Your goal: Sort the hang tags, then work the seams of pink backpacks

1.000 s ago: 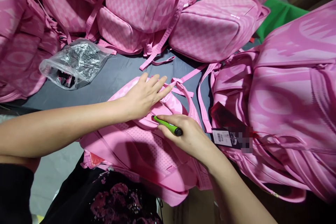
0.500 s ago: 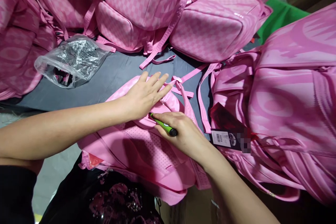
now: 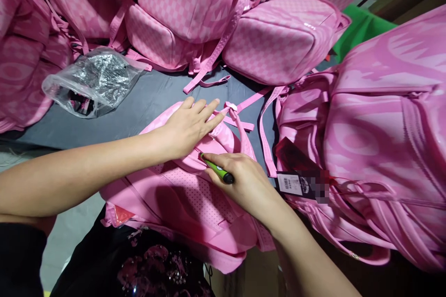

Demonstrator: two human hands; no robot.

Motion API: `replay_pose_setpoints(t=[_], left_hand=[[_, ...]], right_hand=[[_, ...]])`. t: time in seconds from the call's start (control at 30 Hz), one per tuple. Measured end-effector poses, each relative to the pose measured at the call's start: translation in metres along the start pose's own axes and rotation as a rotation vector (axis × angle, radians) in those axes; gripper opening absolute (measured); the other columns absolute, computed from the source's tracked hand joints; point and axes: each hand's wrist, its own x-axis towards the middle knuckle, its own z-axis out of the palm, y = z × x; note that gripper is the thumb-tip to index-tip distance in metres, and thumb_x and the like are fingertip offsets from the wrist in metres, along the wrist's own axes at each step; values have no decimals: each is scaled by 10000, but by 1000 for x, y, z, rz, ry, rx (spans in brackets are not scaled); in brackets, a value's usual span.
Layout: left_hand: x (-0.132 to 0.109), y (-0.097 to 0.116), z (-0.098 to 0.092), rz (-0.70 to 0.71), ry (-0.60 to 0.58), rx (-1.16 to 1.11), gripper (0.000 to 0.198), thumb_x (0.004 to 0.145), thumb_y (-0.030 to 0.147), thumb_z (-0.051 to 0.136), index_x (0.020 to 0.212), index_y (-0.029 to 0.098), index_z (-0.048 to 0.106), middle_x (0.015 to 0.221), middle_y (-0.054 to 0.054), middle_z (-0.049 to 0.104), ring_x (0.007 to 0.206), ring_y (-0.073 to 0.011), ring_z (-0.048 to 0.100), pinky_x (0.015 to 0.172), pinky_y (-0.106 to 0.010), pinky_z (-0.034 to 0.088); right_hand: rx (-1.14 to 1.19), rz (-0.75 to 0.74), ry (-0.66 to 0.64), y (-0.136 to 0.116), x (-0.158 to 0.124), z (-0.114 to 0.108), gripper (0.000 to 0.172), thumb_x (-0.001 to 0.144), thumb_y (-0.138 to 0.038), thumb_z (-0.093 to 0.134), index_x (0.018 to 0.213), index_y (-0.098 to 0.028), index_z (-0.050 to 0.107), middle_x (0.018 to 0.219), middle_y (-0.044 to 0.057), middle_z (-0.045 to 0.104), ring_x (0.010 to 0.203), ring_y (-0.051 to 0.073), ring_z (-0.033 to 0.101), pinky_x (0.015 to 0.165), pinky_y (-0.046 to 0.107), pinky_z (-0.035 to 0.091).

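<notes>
A pink backpack (image 3: 149,195) lies in front of me at the table's near edge, its padded mesh back panel turned up. My left hand (image 3: 190,127) rests flat on its upper part, fingers spread. In my right hand (image 3: 240,174) is a slim green pen-like tool (image 3: 216,169) with black ends; its exact kind does not show clearly. The tool's tip is at the bag's pink fabric, just below my left palm. Beyond my left fingers, a knotted pink strap (image 3: 232,107) trails over the table.
Several pink backpacks (image 3: 268,41) line the back of the dark table (image 3: 149,90). A clear plastic bag (image 3: 101,81) with small items sits at left. Close on my right stands another pink backpack (image 3: 376,130) with a black hang tag (image 3: 306,185). Green cloth (image 3: 362,28) shows behind.
The view has shifted slightly. My right hand and the green tool have moved a little away from my left palm, which stays flat on the backpack.
</notes>
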Motion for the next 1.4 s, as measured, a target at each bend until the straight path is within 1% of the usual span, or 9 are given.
replay_pose_setpoints(t=[0.2,0.33,0.47,0.53,0.63,0.8,1.0,1.23,1.4], left_hand=[[-9,7,-7,-174,-24,-12,745,925,276,590,1586,185,257,1686,-191,149,1508,-415,222,1143,-592,253],[-11,11,-11,-226,-53,-21,727,942,262,557,1595,227,237,1693,-172,123,1393,-388,376,1005,-528,393],[-17,17,-18,-268,-49,13,641,971,193,465,1577,263,267,1558,-154,387,1278,-323,448,941,-450,410],[-28,22,-22,-308,-54,32,612,976,142,410,1562,266,289,1449,-146,480,1248,-303,454,934,-432,406],[-58,30,-26,-387,-67,61,621,967,118,392,1562,252,278,1408,-161,490,1227,-313,454,917,-444,407],[-103,29,-14,-537,-85,46,632,986,161,390,1588,248,217,1436,-179,465,1220,-322,464,909,-458,404],[-105,1,11,-481,-54,-25,815,912,379,621,1597,223,208,1619,-177,274,1287,-350,428,953,-457,410],[-110,-24,20,-393,-100,-113,980,845,413,703,1621,232,134,1689,-182,114,1401,-387,363,1018,-491,416],[-125,-44,21,-341,-190,-233,1183,756,335,781,1626,259,-15,1693,-189,-124,1523,-442,130,1073,-539,393]], right_hand=[[7,36,-37,-6,1,-3,192,905,-185,660,1065,-217,760,1005,55,805,897,221,768,821,317,578],[-5,57,-37,-7,0,-3,217,905,-212,665,1099,-217,763,1042,61,802,924,236,767,830,333,582],[35,62,-44,-10,-3,-1,250,910,-198,648,1134,-197,759,1057,67,799,941,253,763,870,379,582],[90,49,-37,-15,-6,1,263,910,-195,650,1152,-190,754,1082,67,795,956,248,759,894,387,577],[223,-20,-32,-27,-9,11,288,922,-211,653,1199,-200,734,1135,53,783,1001,220,744,949,374,556],[186,-119,-30,-47,-2,40,293,923,-217,647,1201,-179,729,1094,72,789,969,233,743,942,402,538],[-88,24,-50,-64,19,51,249,899,-206,631,1107,-180,765,1022,87,801,918,294,758,861,437,553],[-146,96,-60,-72,31,52,239,916,-257,595,1061,-205,778,965,80,810,848,287,772,785,386,554],[175,25,35,-75,41,72,247,920,-327,572,1029,-215,763,970,56,810,866,232,764,794,338,551]])
